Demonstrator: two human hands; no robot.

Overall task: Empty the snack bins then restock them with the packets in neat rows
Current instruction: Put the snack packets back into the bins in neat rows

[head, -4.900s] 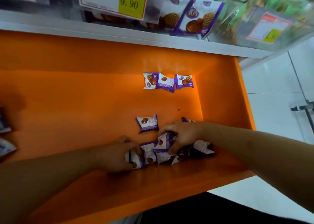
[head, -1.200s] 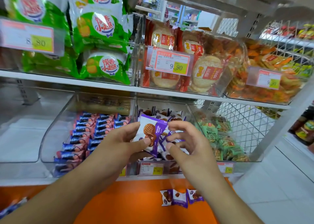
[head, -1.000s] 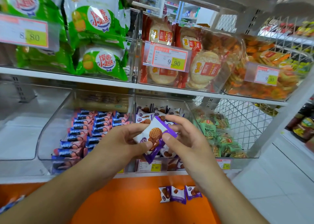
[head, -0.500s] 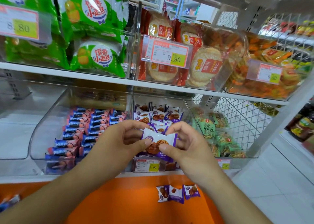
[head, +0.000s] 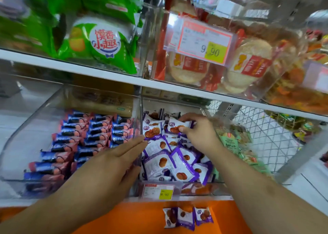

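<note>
A clear plastic bin (head: 177, 192) in the middle of the lower shelf holds several purple-and-white waffle packets (head: 170, 164), upright in rows at the back, loose and overlapping at the front. My right hand (head: 198, 132) reaches into the bin's back and pinches one purple waffle packet (head: 175, 126) among the upright ones. My left hand (head: 113, 161) lies flat with straight fingers at the bin's left wall, fingertips by the packets. Three more purple packets (head: 188, 217) lie side by side on the orange surface (head: 134, 219) below.
A neighbouring clear bin (head: 35, 120) on the left holds rows of blue-and-red packets (head: 83, 137). Green packets (head: 230, 143) fill the bin to the right. The upper shelf carries green bags (head: 99, 43) and red-labelled rice crackers (head: 191, 63) behind a 9.90 price tag (head: 200, 40).
Both hands held one purple packet in front of the bin; now the right hand has carried it into the back of the bin and the left hand has let go and flattened.
</note>
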